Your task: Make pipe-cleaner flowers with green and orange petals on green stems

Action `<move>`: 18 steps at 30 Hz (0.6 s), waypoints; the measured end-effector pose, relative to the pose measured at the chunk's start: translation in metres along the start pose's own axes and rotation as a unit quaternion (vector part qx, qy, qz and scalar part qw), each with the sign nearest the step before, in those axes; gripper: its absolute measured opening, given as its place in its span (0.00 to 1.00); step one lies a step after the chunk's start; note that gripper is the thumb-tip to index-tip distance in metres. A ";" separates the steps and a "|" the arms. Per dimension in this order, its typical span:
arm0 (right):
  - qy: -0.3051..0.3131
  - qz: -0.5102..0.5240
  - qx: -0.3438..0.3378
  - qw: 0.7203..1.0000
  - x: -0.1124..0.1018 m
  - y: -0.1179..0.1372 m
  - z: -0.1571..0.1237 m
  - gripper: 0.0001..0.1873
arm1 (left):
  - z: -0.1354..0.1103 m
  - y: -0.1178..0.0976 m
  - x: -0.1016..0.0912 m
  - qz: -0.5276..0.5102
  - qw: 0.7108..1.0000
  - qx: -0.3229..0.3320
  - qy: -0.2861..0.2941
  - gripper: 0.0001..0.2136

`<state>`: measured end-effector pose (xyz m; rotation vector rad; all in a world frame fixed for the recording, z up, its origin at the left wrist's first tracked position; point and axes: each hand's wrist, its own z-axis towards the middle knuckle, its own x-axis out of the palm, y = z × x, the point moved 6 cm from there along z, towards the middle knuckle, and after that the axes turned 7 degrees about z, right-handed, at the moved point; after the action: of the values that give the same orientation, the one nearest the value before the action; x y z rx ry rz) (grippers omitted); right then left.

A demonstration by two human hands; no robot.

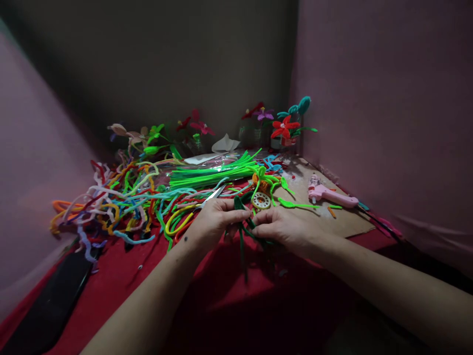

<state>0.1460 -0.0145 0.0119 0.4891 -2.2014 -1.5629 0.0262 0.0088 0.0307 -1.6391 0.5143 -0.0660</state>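
Dark green pipe cleaners (242, 246) are pinched between my two hands, with loose ends hanging down over the red cloth. My left hand (218, 219) grips them near a bent loop at the top. Close beside it, my right hand (279, 224) pinches the same dark green pieces with thumb and forefinger. Just beyond my fingertips lies a pale round disc with holes (261, 200). Scissors with yellow handles (177, 222) rest left of my left hand, their blade pointing away. Bright green leaf shapes (291, 203) made of pipe cleaner lie past my right hand.
A pink glue gun (332, 195) lies on a cardboard sheet (347, 222) at the right. Tangled coloured pipe cleaners (111, 197) spread leftward, beside a green bundle (218, 170). Pipe cleaner flowers (285, 127) stand at the back. A black phone-like slab (51, 301) lies front left.
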 end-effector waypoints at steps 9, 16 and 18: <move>0.047 0.157 0.005 0.987 0.004 -0.023 0.002 0.04 | 0.002 0.003 -0.001 -0.027 0.999 -0.006 -0.032 0.09; 0.002 0.335 -0.010 0.942 0.009 -0.037 0.001 0.09 | 0.002 0.006 -0.001 -0.085 0.995 -0.012 -0.059 0.08; -0.015 0.365 -0.040 0.930 0.011 -0.036 -0.002 0.08 | 0.001 0.006 0.000 -0.095 0.993 -0.006 -0.069 0.09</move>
<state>0.1396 -0.0326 -0.0203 -0.3590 -1.9785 -1.2266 0.0251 0.0099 0.0251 -1.6871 0.2523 -0.0899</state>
